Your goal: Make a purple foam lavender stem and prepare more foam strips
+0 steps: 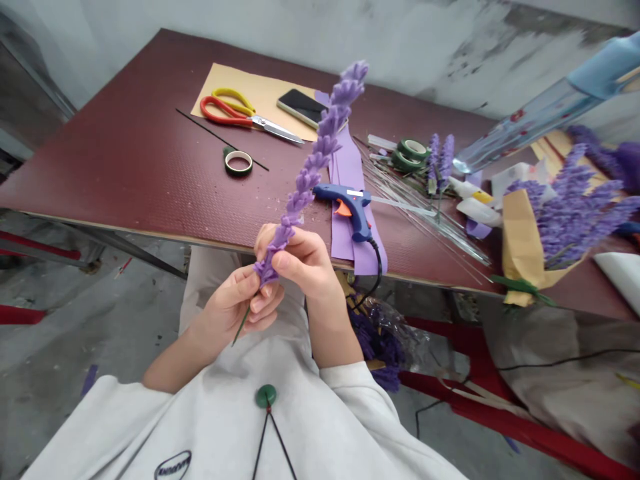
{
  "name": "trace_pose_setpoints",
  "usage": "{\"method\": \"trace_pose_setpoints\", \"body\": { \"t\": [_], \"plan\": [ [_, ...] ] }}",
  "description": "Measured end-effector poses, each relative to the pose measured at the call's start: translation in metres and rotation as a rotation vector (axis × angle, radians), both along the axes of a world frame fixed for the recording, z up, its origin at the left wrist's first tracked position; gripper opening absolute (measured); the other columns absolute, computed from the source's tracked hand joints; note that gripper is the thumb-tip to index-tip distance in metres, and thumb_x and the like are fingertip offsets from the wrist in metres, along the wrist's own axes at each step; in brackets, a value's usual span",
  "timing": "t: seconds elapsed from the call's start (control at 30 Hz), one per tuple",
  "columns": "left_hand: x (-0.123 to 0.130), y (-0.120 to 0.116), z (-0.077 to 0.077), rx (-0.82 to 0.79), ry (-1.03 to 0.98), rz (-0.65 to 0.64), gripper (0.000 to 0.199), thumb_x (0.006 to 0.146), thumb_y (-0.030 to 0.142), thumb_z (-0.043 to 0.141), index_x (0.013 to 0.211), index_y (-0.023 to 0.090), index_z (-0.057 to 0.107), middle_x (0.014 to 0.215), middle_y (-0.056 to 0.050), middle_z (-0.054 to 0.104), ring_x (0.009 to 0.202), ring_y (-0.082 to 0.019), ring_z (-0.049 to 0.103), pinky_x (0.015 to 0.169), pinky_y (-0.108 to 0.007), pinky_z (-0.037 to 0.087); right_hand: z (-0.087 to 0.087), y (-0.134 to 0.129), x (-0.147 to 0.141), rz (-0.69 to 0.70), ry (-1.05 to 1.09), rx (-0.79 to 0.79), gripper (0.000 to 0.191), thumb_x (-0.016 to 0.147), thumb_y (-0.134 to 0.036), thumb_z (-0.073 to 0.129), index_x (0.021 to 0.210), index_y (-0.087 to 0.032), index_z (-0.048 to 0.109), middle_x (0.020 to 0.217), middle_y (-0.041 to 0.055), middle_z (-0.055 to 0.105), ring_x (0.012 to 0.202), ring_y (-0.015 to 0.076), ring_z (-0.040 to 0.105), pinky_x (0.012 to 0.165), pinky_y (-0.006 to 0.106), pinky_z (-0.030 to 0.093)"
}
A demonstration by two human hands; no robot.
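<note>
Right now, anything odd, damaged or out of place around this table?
Mostly clutter: thin wires sprawl untidily across the table, and a purple scrap lies loose on the floor. The wall behind has dark, patchy stains, so it looks damaged. The held lavender spike looks intact.

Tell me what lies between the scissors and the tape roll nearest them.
In the head view, a thin dark stick runs slantwise between the scissors and the tape roll, close by the roll; I can't tell whether they touch.

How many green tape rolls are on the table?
3: one roll nearer the person than the scissors, two overlapping rolls just left of the small purple flowers. Others may be hidden.
</note>
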State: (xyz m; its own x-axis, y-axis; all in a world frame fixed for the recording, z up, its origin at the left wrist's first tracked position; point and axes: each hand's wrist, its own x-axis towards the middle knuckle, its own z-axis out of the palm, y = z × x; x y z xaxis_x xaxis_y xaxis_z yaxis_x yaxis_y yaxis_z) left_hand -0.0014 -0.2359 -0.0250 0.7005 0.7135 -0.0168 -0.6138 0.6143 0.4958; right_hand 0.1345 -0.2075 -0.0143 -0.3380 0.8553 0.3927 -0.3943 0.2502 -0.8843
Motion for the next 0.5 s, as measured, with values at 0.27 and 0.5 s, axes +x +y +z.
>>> {"method": "trace_pose_setpoints", "body": {
  "t": [0.27,0.5],
  "plan": [
    [-0.002,-0.006,0.013,0.013,0.043,0.058,0.027,0.077,0.037,0.07,0.066,0.014,0.06,0.047,0.007,0.035,0.037,-0.003,0.02,0.031,-0.012,0.024,-0.005,0.002,0.006,0.041,-0.034,0.096,0.023,0.072,-0.03,0.072,0.091,-0.019,0.065,0.088,0.0024,0.061,0.08,0.0132,0.055,0.075,0.028,0.045],
    [0.0,-0.006,0.012,-0.015,0.014,0.044,0.028,0.079,0.037,0.069,0.065,0.014,0.06,0.046,0.007,0.034,0.037,-0.003,0.02,0.033,-0.012,0.027,-0.004,0.0,-0.002,-0.015,0.013,0.127,0.009,0.079,-0.027,0.065,0.084,-0.019,0.066,0.078,0.0012,0.059,0.077,0.0131,0.054,0.073,0.03,0.045]
  ]
}}
